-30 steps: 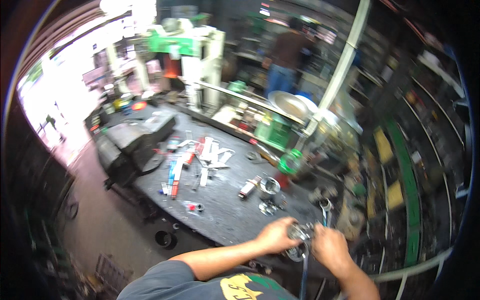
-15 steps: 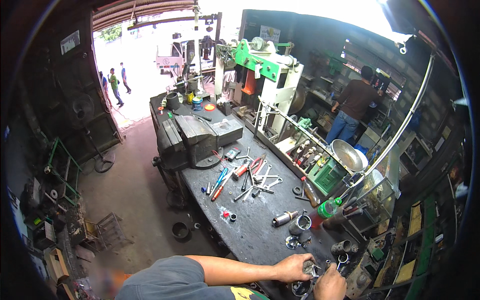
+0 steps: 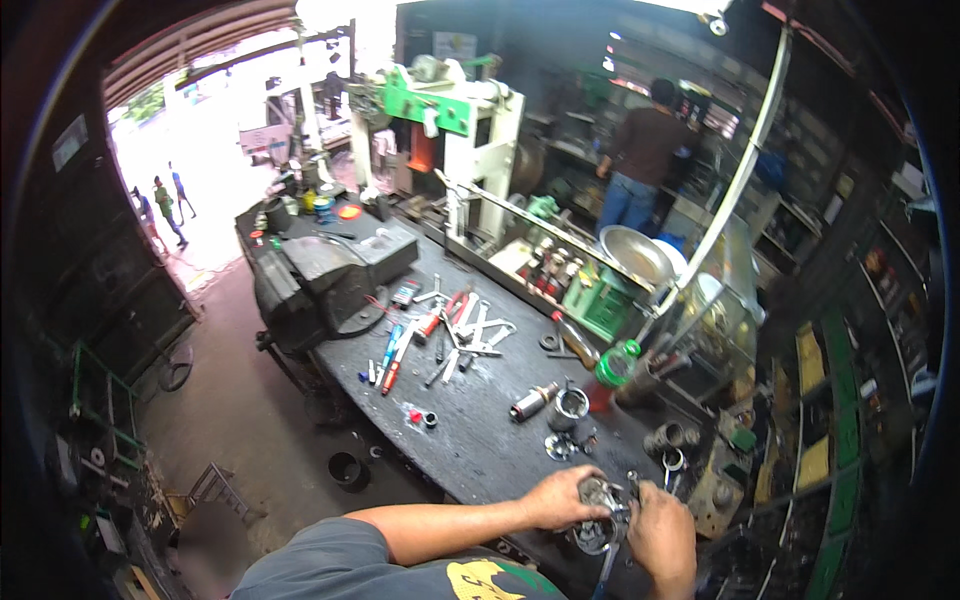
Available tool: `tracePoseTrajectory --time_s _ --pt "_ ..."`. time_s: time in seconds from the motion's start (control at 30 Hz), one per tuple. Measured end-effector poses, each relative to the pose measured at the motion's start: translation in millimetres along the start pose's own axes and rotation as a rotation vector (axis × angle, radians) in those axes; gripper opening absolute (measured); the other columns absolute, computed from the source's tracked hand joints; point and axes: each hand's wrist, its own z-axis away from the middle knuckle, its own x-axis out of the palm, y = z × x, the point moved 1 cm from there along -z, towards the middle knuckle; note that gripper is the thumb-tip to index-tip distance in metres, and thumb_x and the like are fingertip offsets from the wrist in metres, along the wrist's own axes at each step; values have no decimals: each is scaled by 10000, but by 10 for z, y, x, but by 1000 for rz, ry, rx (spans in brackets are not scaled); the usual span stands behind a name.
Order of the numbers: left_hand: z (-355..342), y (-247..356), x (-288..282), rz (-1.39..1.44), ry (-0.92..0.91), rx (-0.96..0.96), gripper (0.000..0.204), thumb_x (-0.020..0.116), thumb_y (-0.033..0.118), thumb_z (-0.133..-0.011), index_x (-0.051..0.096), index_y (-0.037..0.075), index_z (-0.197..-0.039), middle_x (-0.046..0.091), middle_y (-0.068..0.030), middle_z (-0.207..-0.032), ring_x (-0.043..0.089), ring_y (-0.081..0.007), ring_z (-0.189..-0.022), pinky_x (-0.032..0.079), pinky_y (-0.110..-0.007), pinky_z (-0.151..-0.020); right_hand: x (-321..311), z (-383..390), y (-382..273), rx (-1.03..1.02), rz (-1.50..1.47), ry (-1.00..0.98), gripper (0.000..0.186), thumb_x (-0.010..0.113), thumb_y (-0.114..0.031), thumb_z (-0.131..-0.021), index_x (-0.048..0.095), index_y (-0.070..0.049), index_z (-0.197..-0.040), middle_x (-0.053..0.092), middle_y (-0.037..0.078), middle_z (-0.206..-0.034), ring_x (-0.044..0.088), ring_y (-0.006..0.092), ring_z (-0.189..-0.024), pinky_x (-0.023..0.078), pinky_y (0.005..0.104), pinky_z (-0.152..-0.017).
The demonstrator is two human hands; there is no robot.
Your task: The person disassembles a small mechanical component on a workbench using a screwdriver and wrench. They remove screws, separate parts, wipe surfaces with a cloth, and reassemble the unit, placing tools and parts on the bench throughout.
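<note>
At the bench's near right edge, my left hand is closed around a round grey metal part. My right hand is closed against that part's right side. What its fingers grip is mostly hidden; a small dark metal end pokes up beside them. A slim silver bar, like a wrench handle, slants down from the part, left of my right wrist. Just beyond my hands sit a small flanged metal piece, an open metal cylinder and a longer cylindrical part.
On the dark workbench lie several wrenches, a blue-handled tool and a large vise. A green-capped bottle and a brown bottle stand or lie right. A person stands by the far shelves beyond a green-and-white machine.
The view has swung right, so bench and machine appear further left. Both hands stay together at the metal part, now raised slightly in view; the silver bar below it shows more.
</note>
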Motion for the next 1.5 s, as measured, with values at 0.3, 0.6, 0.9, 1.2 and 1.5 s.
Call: tracePoseTrajectory --time_s 0.3,0.6,0.9,1.2,1.5 --pt "160 -446 -596 42 370 112 546 709 501 -1069 712 -4 -1275 783 -213 -1175 754 -365 -1166 570 -436 -1032 -391 278 110 182 -155 287 195 679 -130 -1051 683 34 -1157 722 257 -1020 694 470 -953 533 521 -834" --pt "732 -1620 -1762 -214 678 -239 679 722 597 -1027 632 37 -1399 693 -252 -1352 663 -417 -1292 523 -500 -1102 1028 578 1368 454 -146 77 440 656 -116 -1082 606 125 -1446 689 346 -1371 668 470 -1258 487 483 -1121" --pt "1020 -2004 -1342 -465 510 -214 1008 861 462 -936 329 105 -1714 334 -270 -1747 347 -481 -1613 317 -528 -1344 2210 653 1966 384 -44 22 432 713 -77 -1010 630 113 -1388 698 358 -1320 660 524 -1242 518 521 -1070" --pt "2775 -1866 -962 -372 692 -523 789 818 336 -966 446 118 -1627 466 -214 -1669 524 -435 -1497 466 -516 -1244 1799 -98 2265 311 -314 423 336 769 -213 -1050 699 83 -1190 719 199 -1107 671 333 -1027 534 438 -985" --pt "4603 -1461 885 -111 1324 -1040 768 777 320 -1021 410 86 -1653 524 -262 -1618 529 -447 -1488 464 -511 -1238 -7 -1383 779 -945 252 1061 343 688 -226 -1094 639 20 -859 683 127 -849 571 239 -657 474 393 -627"
